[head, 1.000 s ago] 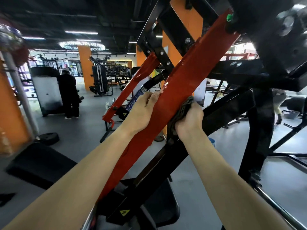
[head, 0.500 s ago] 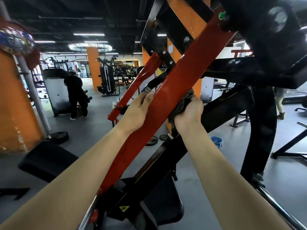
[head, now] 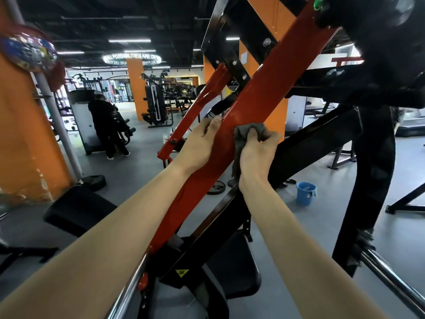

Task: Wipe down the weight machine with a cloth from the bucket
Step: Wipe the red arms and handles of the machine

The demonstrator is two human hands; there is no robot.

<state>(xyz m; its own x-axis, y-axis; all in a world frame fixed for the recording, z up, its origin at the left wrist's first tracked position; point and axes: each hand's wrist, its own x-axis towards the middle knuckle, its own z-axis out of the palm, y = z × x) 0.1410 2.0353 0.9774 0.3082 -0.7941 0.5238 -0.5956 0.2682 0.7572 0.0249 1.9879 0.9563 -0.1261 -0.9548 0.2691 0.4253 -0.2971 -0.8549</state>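
Note:
A red sloping arm [head: 259, 97] of the weight machine runs from lower left to upper right, bolted to a black frame [head: 322, 134]. My right hand [head: 257, 155] grips a grey cloth [head: 241, 139] bunched against the arm's right edge, with part of the cloth hanging below the hand. My left hand [head: 200, 143] holds the arm's left edge, fingers curled over it. A blue bucket [head: 305, 193] stands on the floor to the right, beyond the frame.
A black seat pad [head: 78, 210] lies lower left, and chrome bars [head: 391, 268] cross the bottom corners. Weight plates [head: 216, 188] lie on the grey floor. A person in black [head: 103, 125] stands by a machine at the left, near an orange pillar [head: 25, 134].
My right hand has brought the cloth round onto the front face of the red arm, so more cloth shows. The view shifted, bringing the blue bucket further into sight.

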